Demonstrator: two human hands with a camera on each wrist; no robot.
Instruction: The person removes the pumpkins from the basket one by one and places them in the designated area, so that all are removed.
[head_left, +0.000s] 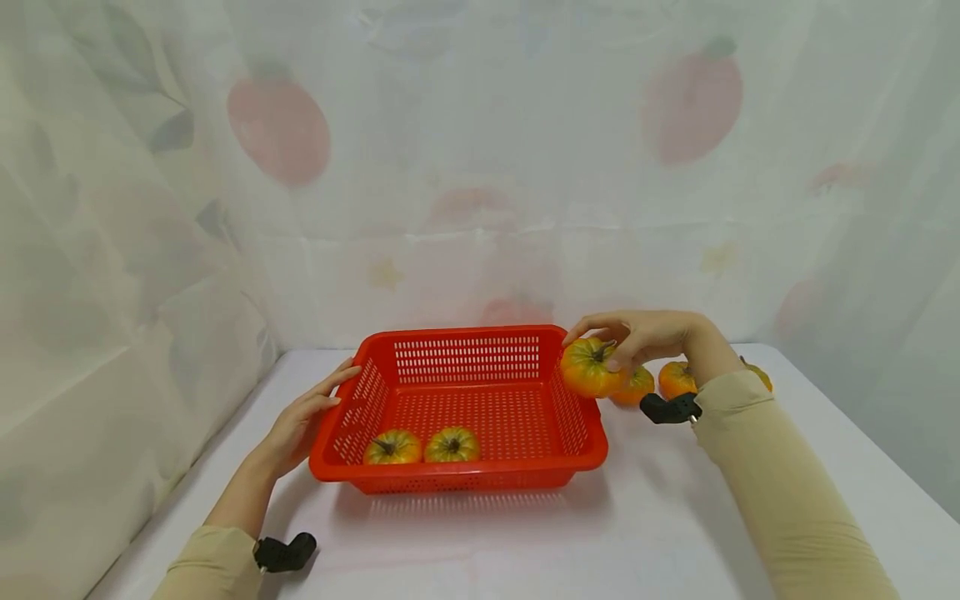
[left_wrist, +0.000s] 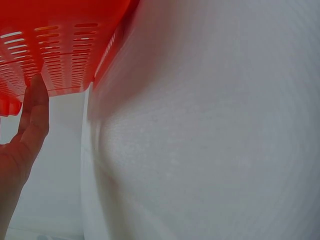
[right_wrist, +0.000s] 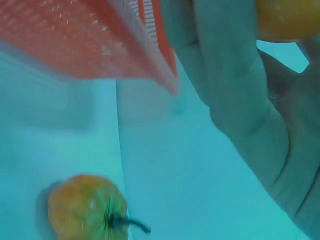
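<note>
— One tomato [head_left: 587, 369] is all I've got in the right hand [head_left: 643, 333], fingers curled over its top from above, hanging at the right rim of the red basket [head_left: 480, 335].

— Firm hold?

— Fingertips only, I'd say. If they slacken here it could strike the rim and bounce out onto the white table [head_left: 675, 517] rather than land inside.

— And the left hand [head_left: 303, 417]?

— Flat, fingers straight, resting against the basket's left wall, gripping nothing. A bump from the right might slide the basket toward it.

— Anything else?

— Two tomatoes [head_left: 422, 447] sit along the near wall inside; a hard drop could knock them. Three more [head_left: 678, 379] lie just right of the basket, under my wrist, so a low sleeve could roll them.
</note>
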